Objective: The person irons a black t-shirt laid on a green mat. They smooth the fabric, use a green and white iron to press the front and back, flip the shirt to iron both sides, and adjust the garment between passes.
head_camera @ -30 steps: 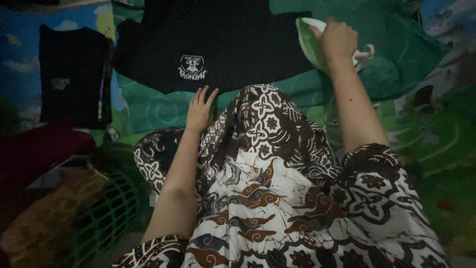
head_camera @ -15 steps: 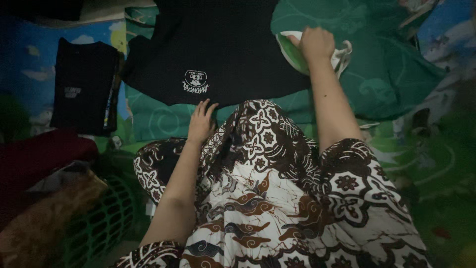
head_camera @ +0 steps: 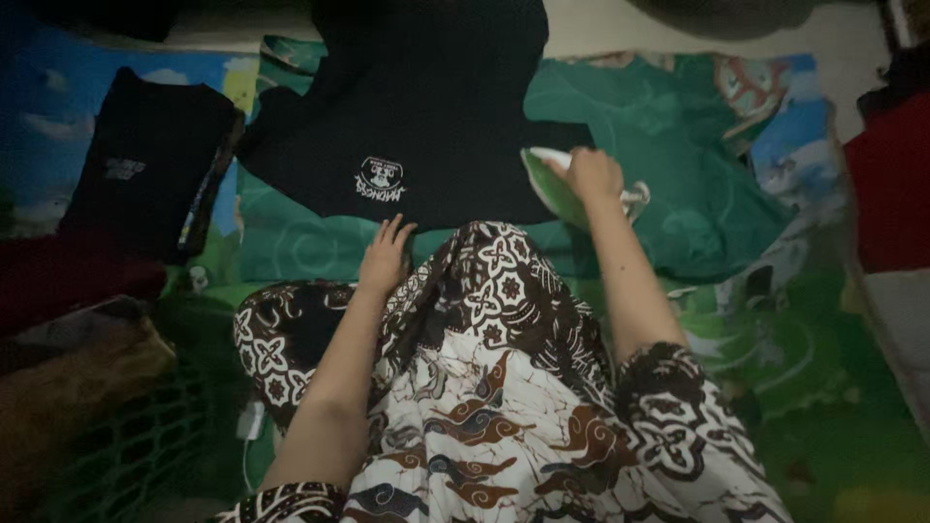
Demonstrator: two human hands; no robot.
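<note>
A black shirt [head_camera: 426, 107] with a small white emblem lies spread flat on a green patterned cloth [head_camera: 668, 155]. My right hand [head_camera: 593, 174] grips the handle of a green and white iron [head_camera: 548, 181], which rests on the shirt's right lower edge. My left hand [head_camera: 386, 258] lies flat with fingers apart at the shirt's near hem, just below the emblem. My knees in brown and white batik cloth [head_camera: 504, 320] fill the lower middle.
A folded black garment [head_camera: 145, 165] lies at the left on the colourful mat. A green mesh basket [head_camera: 145, 436] with brown and dark red clothes stands at the lower left. Red fabric [head_camera: 891, 184] sits at the right edge.
My right hand has drawn the iron toward me and leftward along the shirt's right edge. The view has tilted, showing more of the far floor. My left hand stays at the hem.
</note>
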